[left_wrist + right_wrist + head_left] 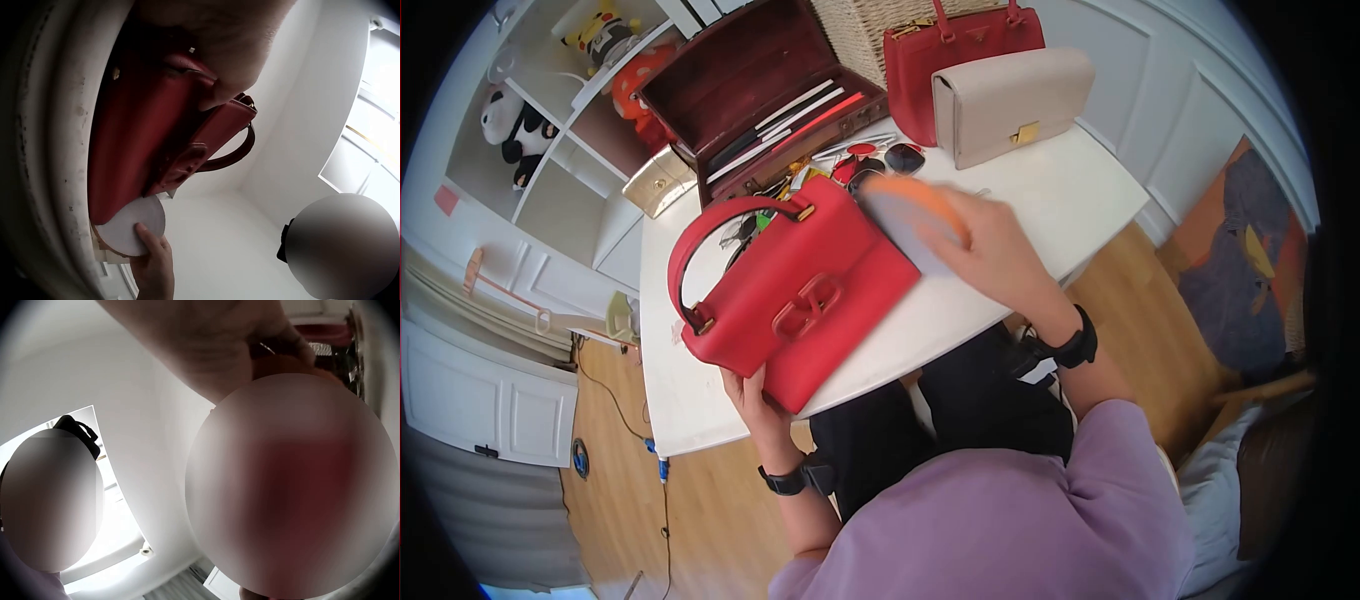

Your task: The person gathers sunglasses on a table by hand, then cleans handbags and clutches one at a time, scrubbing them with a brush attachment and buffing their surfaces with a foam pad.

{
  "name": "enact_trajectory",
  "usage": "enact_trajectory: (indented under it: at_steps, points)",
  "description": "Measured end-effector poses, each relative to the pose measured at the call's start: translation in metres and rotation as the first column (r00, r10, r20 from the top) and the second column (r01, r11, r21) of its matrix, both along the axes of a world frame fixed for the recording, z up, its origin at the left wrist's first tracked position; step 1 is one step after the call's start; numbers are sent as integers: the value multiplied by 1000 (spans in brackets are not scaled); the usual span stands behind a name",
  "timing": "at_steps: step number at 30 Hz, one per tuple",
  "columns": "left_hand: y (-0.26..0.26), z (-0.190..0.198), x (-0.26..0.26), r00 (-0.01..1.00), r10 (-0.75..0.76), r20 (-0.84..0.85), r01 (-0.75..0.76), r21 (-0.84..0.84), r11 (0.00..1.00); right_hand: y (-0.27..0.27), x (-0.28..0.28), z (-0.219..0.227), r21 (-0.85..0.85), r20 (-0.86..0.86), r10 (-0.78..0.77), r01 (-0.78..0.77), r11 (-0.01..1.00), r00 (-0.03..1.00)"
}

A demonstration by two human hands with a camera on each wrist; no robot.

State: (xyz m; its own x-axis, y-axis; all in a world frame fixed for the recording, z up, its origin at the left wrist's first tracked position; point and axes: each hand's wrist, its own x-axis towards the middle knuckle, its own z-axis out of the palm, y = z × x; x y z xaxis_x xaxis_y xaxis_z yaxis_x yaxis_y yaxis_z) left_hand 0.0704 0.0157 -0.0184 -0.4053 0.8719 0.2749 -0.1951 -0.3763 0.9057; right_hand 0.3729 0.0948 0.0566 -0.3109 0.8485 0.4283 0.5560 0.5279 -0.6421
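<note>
A red handbag (830,270) with a curved top handle leans over the near part of the white table. The left hand (752,400) grips its lower left corner, and in the left wrist view that hand's thumb lies on the red bag (137,131). The right hand (1000,250) pinches a flat round disc (905,215), orange-edged and pale-faced, blurred, against the bag's right side. In the left wrist view the pale disc (132,226) is by the bag's end, with the right hand (155,269) on its rim.
Behind stand an open dark red case (730,80) with strips inside, a red tote (910,80), a beige bag (1010,100) and a gold pouch (662,183). Sunglasses (904,158) and small items lie mid-table (1090,190). Shelves (550,190) with plush toys rise at left.
</note>
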Motion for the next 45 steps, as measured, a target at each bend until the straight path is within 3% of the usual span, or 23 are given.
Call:
enact_trajectory:
  at_steps: [2,3,4,6,7,8,11,13,16,20,23,25,26,28,29,31,32,34,38,42,44,45]
  points:
    - [0,-1,-1,999,-27,-44,29,37,999,3,-8,2,260,-398,-95,212,942,912]
    - [0,0,0,999,-20,-40,21,36,999,0,-11,7,232,-440,-79,199,952,894]
    - [0,2,2,998,-51,-25,52,37,998,1,-16,9,233,-436,-72,189,954,897]
    - [0,2,1,997,-73,-5,73,38,997,3,-29,12,561,-285,37,136,817,958]
    - [1,-1,-1,994,-78,-78,81,32,996,1,-36,8,589,-233,33,114,800,972]
    - [1,-2,-3,985,-85,-151,89,26,996,-5,-42,4,589,-229,41,105,801,973]
    - [2,-1,0,989,-99,-105,105,51,993,-33,-60,-9,620,-163,23,84,780,986]
    - [1,5,2,990,-117,-75,120,35,992,-51,-68,-19,638,-80,200,-104,763,977]
    - [1,6,3,988,-136,-73,137,10,991,-58,-57,-4,572,-76,324,-225,789,943]
    - [-1,7,3,984,-121,-132,122,-3,993,-14,-34,49,799,-136,-100,169,578,986]
    - [0,7,3,984,-115,-137,117,7,993,10,-40,59,874,-28,-213,127,469,977]
    - [2,8,3,985,-112,-132,114,12,993,1,-53,49,729,-37,-71,75,681,997]
    - [2,10,5,988,-109,-110,109,2,994,-10,-51,45,735,-28,-62,63,676,998]
    - [2,13,8,993,-92,-76,92,2,996,-33,-45,36,581,117,36,-98,808,992]
    - [2,13,9,991,-96,-92,98,15,995,-36,-46,37,586,129,47,-114,802,991]
    - [0,13,10,990,-94,-102,97,22,995,-42,-50,40,688,91,216,-218,692,972]
    - [0,13,9,987,-116,-109,120,29,992,-43,-54,45,685,96,221,-225,693,971]
    - [0,13,8,985,-137,-110,141,34,989,-38,-65,56,788,135,173,-211,578,976]
    - [0,12,6,981,-154,-115,158,30,987,-16,-91,57,761,107,167,-189,620,980]
    - [-1,13,7,983,-165,-80,168,35,985,-40,-91,44,685,164,148,-220,695,975]
    - [1,12,8,984,-162,-76,166,50,985,-55,-76,51,608,195,246,-314,729,949]
    - [1,13,8,985,-155,-81,157,28,987,-58,-66,55,501,180,423,-453,738,888]
